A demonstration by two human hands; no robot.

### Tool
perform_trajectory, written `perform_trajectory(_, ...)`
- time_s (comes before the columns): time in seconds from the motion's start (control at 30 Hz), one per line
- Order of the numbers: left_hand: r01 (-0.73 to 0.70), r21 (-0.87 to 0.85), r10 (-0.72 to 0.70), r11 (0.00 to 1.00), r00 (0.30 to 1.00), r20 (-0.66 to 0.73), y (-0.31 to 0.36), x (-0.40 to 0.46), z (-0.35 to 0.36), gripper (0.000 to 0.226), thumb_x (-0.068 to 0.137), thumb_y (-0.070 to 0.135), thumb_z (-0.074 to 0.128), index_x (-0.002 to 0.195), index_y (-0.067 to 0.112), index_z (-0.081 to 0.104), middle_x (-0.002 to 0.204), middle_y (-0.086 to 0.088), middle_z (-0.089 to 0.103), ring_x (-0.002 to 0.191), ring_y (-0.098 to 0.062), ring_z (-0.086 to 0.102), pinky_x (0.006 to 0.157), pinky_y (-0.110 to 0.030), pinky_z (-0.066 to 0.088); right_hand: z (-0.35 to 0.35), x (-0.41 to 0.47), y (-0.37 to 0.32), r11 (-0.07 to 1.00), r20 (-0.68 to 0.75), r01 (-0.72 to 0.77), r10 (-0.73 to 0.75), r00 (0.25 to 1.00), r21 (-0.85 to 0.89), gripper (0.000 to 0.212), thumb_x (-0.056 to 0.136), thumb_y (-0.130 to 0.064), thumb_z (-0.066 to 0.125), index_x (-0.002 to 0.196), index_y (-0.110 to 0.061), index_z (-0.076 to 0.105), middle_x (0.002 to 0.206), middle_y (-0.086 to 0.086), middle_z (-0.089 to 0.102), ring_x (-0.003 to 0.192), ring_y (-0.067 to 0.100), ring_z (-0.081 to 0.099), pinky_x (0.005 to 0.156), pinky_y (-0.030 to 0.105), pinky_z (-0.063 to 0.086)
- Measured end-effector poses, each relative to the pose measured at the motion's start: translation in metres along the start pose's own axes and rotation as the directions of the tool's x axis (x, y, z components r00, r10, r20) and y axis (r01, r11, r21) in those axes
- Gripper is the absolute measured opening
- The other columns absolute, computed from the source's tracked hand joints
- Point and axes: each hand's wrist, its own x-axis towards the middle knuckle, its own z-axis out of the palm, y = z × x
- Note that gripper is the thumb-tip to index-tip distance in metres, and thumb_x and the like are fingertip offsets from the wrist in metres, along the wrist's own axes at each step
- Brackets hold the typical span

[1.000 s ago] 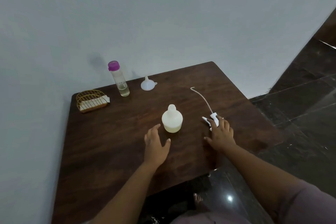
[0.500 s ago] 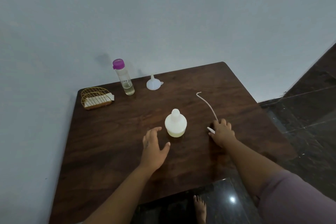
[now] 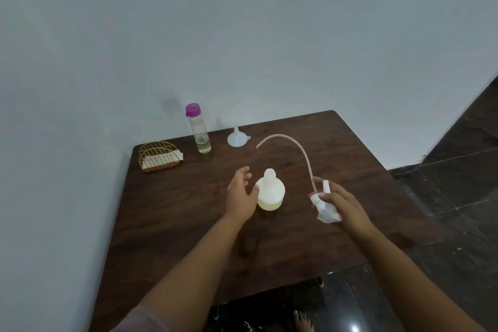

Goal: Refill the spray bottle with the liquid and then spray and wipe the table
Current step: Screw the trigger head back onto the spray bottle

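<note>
The white spray bottle body (image 3: 270,191) stands uncapped in the middle of the brown table (image 3: 188,224), with pale yellow liquid low inside. My left hand (image 3: 240,193) is spread beside it on the left, fingers relaxed, thumb near or against its side. My right hand (image 3: 341,203) grips the white spray head (image 3: 324,206), lifted off the table to the right of the bottle. Its long pinkish dip tube (image 3: 293,148) arcs up and back toward the funnel. A clear refill bottle (image 3: 199,131) with a purple cap stands at the back, a little yellowish liquid in it.
A white funnel (image 3: 237,138) sits upside down at the back beside the refill bottle. A gold wire holder (image 3: 159,156) with white cloth or paper stands at the back left corner. The wall runs behind and to the left. Dark tiled floor (image 3: 458,197) lies to the right.
My right hand has picked the spray head up off the table, and the dip tube now swings in the air. My left hand has moved closer to the bottle.
</note>
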Motion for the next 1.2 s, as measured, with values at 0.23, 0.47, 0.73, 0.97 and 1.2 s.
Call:
perform_trajectory(0.23,-0.035,0.059,0.033,0.998,0.999,0.029,0.02,0.02,-0.008,0.061,0.095,0.012,0.061,0.149,0.018,0.034,0.147,-0.003,0.047,0.13,-0.02,0.048,0.109,-0.039,0.042,-0.021,-0.038,-0.004,0.998,0.07,-0.05,0.052,0.996,-0.03,0.045,0.075,-0.039,0.054,0.118,-0.033,0.063,0.107,-0.002,0.07,0.093,0.023,0.068,0.077,0.039,0.058)
perform_trajectory(0.47,-0.118,0.169,0.09,0.979,0.983,0.163,0.022,0.023,0.009,0.052,0.095,0.009,0.059,0.145,0.014,0.044,0.146,-0.003,0.05,0.132,-0.021,0.048,0.108,-0.034,0.04,-0.025,-0.045,0.003,0.99,0.014,-0.109,0.111,0.994,-0.085,0.036,0.08,-0.03,0.062,0.115,-0.025,0.064,0.094,0.01,0.069,0.072,0.021,0.065,0.061,0.03,0.054)
perform_trajectory(0.73,-0.2,0.266,0.145,0.943,0.966,0.214,0.015,0.029,0.026,0.055,0.092,0.013,0.063,0.144,0.015,0.045,0.148,-0.005,0.046,0.133,-0.024,0.047,0.112,-0.042,0.039,-0.018,-0.04,0.008,0.922,0.02,-0.096,0.111,0.994,-0.374,0.036,0.085,-0.029,0.065,0.116,-0.046,0.058,0.101,-0.008,0.065,0.092,0.009,0.062,0.078,0.029,0.051)
perform_trajectory(0.97,-0.281,0.426,0.176,0.86,0.946,0.271,0.011,0.036,0.031,0.052,0.096,0.02,0.059,0.145,0.022,0.042,0.148,0.0,0.042,0.135,-0.024,0.041,0.11,-0.04,0.04,-0.009,-0.024,-0.011,0.717,0.042,0.01,0.027,0.999,-0.697,0.051,0.082,-0.027,0.062,0.132,-0.033,0.052,0.113,-0.006,0.039,0.095,0.012,0.053,0.079,0.022,0.044)
perform_trajectory(1.2,-0.24,0.441,0.18,0.865,0.968,0.172,0.007,0.047,0.032,0.037,0.097,0.026,0.057,0.134,0.023,0.054,0.134,0.002,0.056,0.124,-0.019,0.05,0.098,-0.033,0.046,0.003,0.002,-0.046,0.343,0.064,0.132,-0.201,0.977,-0.93,0.047,0.087,-0.021,0.052,0.133,-0.032,0.046,0.122,-0.002,0.046,0.099,0.021,0.052,0.087,0.038,0.041)
